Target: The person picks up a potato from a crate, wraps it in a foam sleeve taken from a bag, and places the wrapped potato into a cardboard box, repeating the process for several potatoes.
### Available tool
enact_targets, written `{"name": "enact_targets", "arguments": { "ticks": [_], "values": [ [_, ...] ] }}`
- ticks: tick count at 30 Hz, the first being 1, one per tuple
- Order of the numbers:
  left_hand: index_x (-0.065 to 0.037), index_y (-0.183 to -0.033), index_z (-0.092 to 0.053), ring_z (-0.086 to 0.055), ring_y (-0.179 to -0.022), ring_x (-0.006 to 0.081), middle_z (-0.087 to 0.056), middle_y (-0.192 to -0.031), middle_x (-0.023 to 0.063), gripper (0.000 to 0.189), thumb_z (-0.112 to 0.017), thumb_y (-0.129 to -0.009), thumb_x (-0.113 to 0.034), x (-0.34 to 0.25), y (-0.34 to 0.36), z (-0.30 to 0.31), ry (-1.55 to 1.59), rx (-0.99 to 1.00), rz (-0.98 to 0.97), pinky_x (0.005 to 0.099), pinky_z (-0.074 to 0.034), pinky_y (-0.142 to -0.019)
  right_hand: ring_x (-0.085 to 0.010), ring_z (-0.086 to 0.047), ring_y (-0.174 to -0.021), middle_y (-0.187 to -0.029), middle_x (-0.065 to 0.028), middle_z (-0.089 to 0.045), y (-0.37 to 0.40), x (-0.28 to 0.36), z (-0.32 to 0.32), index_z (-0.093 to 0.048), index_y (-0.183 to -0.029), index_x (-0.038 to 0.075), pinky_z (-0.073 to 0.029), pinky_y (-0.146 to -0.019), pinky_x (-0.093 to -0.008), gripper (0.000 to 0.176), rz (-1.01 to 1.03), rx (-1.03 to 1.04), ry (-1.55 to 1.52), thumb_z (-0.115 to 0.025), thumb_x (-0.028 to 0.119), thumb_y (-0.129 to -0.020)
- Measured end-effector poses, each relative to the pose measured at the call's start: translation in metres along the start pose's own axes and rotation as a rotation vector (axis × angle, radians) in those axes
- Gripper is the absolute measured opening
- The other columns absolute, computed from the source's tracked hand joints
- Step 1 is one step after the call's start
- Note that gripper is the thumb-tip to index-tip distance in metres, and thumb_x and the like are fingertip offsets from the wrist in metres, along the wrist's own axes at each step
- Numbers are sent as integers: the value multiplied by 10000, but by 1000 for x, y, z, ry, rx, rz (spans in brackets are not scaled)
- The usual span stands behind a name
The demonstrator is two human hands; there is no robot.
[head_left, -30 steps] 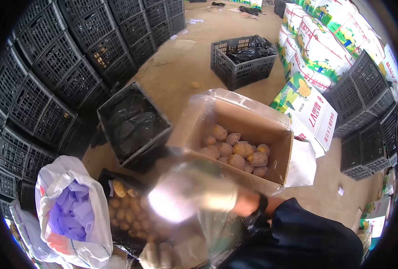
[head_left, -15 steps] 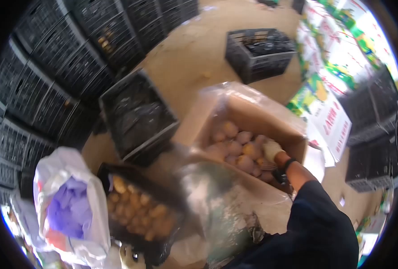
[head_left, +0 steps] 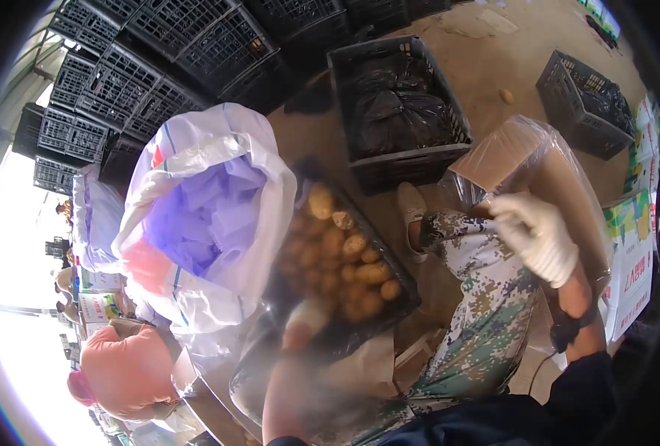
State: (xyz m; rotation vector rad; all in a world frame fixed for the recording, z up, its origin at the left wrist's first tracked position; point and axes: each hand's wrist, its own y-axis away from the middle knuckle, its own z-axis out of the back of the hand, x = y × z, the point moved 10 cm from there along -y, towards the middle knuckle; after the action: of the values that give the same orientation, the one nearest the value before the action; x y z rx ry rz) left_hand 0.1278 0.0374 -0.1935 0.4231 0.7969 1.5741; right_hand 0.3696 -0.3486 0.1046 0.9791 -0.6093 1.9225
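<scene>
My right hand (head_left: 536,239), in a whitish glove, is raised over the near side of a plastic-lined cardboard box (head_left: 568,175). Its fingers are apart and partly bent, with nothing visible in them. The box's contents are hidden from this angle. My left hand (head_left: 307,318), also gloved, is smeared by motion at the near edge of a black crate (head_left: 408,286) of potatoes (head_left: 348,264). Whether it holds anything cannot be made out. Left of that crate stands a white woven sack (head_left: 266,145) full of thin purple-and-white wrappers (head_left: 203,212).
A black crate (head_left: 411,157) holding black plastic bags lies ahead, another (head_left: 586,119) at far right. Stacked black crates (head_left: 188,44) line the back left. My camouflage-clad leg (head_left: 471,312) is between crate and box. A person in orange (head_left: 125,364) bends at lower left.
My right hand has come up out of the cardboard box, where it was among the wrapped potatoes. The view has swung left, and my left hand has moved to the potato crate.
</scene>
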Motion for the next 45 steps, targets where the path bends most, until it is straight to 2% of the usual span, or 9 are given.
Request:
{"name": "enact_targets", "arguments": {
  "ticks": [6,9,15,19,23,29,38,40,45],
  "values": [
    [-104,-1308,-623,-602,-1234,360,-627,-1349,187,443,-593,-955,-370,-77,-28,15,414,-164,-203,437,-485,-1016,-379,-687,-948,-1063,-176,-690,-60,75,-212,-638,-1151,70,-548,-813,-497,293,424,775,530,-601,272,-942],
    [-117,-1368,-598,-596,-1259,330,-600,-1402,160,516,-617,-931,-390,-105,-12,73,570,-10,-57,425,-482,-1038,-401,-680,-951,-1052,-197,-686,-91,89,-265,-638,-1168,69,-542,-822,-514,323,457,677,449,-616,289,-933],
    [-97,-1388,-600,-598,-1263,344,-611,-1384,174,530,-607,-915,-336,-95,-103,-45,137,90,-66,441,-474,-1047,-412,-646,-982,-1132,-169,-663,-149,158,-317,-604,-1257,56,-526,-869,-503,425,620,245,17,-713,207,-876],
    [-59,-1302,-664,-615,-1239,355,-625,-1354,197,509,-618,-898,-364,-102,-99,-39,112,177,-84,438,-500,-1000,-415,-565,-1144,-1227,-139,-627,-193,189,-356,-649,-1190,40,-465,-997,-478,409,468,155,246,-743,231,-841],
    [-70,-1245,-710,-643,-1228,326,-659,-1331,179,386,-676,-872,-163,-110,-92,-26,266,183,-150,433,-545,-955,-379,-587,-1137,-1124,-123,-659,-205,193,-400,-679,-1167,57,-482,-985,-449,344,666,231,421,-712,176,-845],
    [-51,-1147,-740,-672,-1170,324,-706,-1210,210,357,-673,-840,-220,-104,-85,-15,229,54,-144,434,-548,-941,-371,-693,-949,-1081,-190,-704,-207,184,-347,-689,-1214,115,-571,-828,-421,341,416,219,-87,-648,18,-889],
    [-69,-1133,-763,-678,-1147,337,-715,-1228,149,304,-675,-859,-166,-107,-66,-25,23,-21,-283,407,-546,-952,-127,-640,-945,-1068,-124,-706,-133,128,-228,-600,-1256,-1,-538,-858,-314,423,59,289,-269,-723,91,-862],
    [-15,-1157,-726,-655,-1188,296,-727,-1171,151,321,-689,-877,-169,-86,-12,43,510,60,-148,397,-525,-979,-115,-638,-888,-992,-90,-705,-109,114,-209,-634,-1155,12,-543,-806,-308,342,-26,264,-192,-760,111,-853],
    [-45,-1136,-723,-652,-1140,305,-695,-1200,157,351,-744,-826,-208,-104,86,145,1274,-249,-592,406,-517,-969,-160,-641,-739,-816,-92,-710,-48,57,-189,-678,-1066,5,-536,-701,-329,280,-150,292,-83,-778,170,-864]
  ]
}}
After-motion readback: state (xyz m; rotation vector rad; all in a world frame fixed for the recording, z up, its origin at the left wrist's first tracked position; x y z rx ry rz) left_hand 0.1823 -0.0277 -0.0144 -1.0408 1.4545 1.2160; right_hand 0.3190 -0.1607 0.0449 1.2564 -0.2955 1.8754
